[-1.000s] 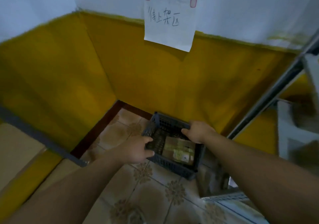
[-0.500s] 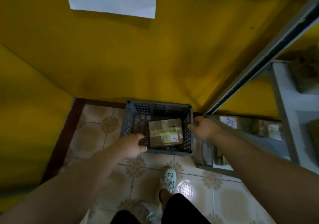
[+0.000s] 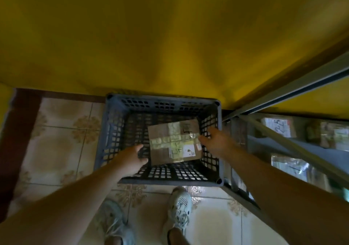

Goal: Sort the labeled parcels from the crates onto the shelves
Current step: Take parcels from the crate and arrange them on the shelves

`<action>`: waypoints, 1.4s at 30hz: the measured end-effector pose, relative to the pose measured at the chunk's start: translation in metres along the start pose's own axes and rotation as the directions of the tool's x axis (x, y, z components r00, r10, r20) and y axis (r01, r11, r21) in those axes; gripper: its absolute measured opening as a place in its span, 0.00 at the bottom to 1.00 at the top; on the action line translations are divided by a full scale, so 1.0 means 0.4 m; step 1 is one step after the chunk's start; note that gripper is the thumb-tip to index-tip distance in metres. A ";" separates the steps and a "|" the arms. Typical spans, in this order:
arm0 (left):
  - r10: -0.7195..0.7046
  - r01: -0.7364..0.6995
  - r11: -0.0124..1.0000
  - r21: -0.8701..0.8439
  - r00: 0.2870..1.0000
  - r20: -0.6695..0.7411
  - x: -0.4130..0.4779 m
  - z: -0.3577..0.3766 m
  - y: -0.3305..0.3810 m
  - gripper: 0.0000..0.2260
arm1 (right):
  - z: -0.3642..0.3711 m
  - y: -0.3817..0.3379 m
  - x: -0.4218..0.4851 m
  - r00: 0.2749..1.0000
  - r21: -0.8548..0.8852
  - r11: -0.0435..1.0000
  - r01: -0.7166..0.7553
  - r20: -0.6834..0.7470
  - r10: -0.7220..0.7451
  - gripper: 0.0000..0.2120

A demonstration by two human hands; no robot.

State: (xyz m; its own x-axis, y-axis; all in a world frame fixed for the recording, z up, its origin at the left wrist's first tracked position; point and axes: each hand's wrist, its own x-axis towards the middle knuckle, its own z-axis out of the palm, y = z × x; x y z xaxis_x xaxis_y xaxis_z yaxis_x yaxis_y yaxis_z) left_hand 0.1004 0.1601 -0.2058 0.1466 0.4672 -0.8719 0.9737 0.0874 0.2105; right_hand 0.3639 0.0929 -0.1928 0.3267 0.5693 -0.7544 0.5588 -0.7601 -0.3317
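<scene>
A dark blue-grey slotted crate (image 3: 111, 129) stands on the tiled floor against the yellow wall. One brown cardboard parcel (image 3: 162, 131) lies flat inside it, with yellowish tape and a white label bearing handwriting. Both my hands are down inside the crate. My left hand (image 3: 132, 159) is beside the parcel's left edge, thumb and fingers spread in a loose curve with a dark gap between them. My right hand (image 3: 215, 141) is at the parcel's right edge, and its fingertips touch the taped side. Whether either hand grips the parcel is unclear.
A grey metal shelf frame (image 3: 283, 86) stands immediately to the right of the crate. Its low shelf (image 3: 273, 144) holds labeled parcels (image 3: 279, 127) and a clear-wrapped package (image 3: 290, 165). My two feet in pale shoes (image 3: 181, 207) stand just in front of the crate.
The view has tilted down and closed in on the crate. Both hands left the crate's rim and dropped inside, to either side of the parcel.
</scene>
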 end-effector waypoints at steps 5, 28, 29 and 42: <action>-0.033 0.029 0.990 -0.141 0.999 -0.027 0.255 0.134 -0.031 0.33 | 0.126 0.069 0.260 0.999 -0.089 0.995 0.045 0.007 -0.044 0.12; 0.077 -0.193 0.755 -0.626 0.975 -0.208 0.394 0.185 -0.062 0.29 | 0.299 0.075 0.400 0.983 0.221 0.974 -0.042 -0.167 0.080 0.33; 0.081 -0.205 0.746 -0.634 0.972 -0.219 0.360 0.157 -0.060 0.29 | 0.280 0.055 0.356 0.980 0.245 0.969 -0.027 -0.184 0.074 0.32; 0.237 -0.354 0.780 -0.516 0.930 -0.280 -0.412 -0.184 -0.045 0.38 | 0.004 -0.158 -0.403 0.949 0.470 0.881 0.062 -0.302 0.094 0.39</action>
State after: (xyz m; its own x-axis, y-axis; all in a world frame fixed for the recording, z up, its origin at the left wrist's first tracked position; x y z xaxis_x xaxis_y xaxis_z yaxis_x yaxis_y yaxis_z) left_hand 0.0458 0.1463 -0.0336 0.3184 0.7017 -0.6374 0.6178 0.3563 0.7009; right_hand 0.2746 0.0484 -0.0511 0.5926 0.5633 -0.5758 0.1545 -0.7811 -0.6051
